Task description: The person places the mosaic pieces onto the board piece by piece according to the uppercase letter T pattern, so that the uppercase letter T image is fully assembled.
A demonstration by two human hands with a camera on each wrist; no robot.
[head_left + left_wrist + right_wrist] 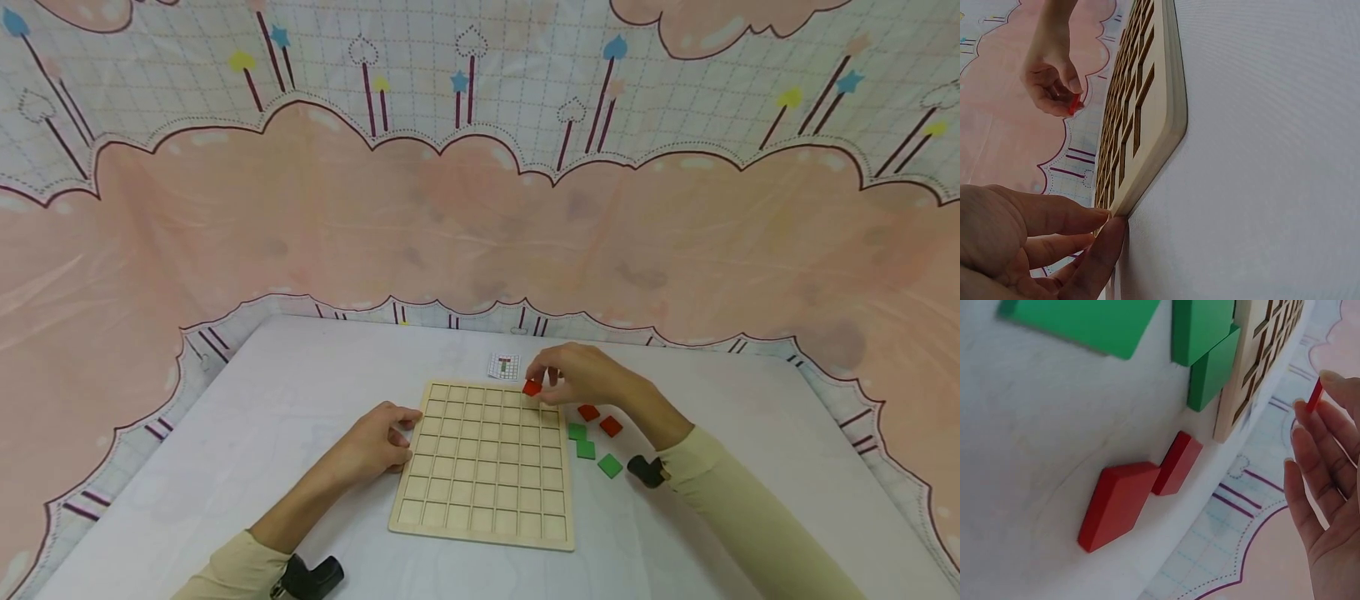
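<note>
On the white table (pixel 225 433), a wooden grid board (pixel 486 468) is laid flat, its near side turned toward the person. Its left edge is pinched by the left hand (pixel 372 442), thumb and fingers closed on the rim. A red tile (pixel 532 387) is pinched between thumb and fingertips of the right hand (pixel 581 373); it is held above the board's far edge, near the right corner, clear of the surface per left wrist view. Right of the board, two loose red tiles (pixel 611 426) are set close together, with three green tiles (pixel 586 450) nearer the person: two close together beside the edge, one apart. Past the far edge, a small card (pixel 504 366) is placed, printed with a grid and red and green cells.
</note>
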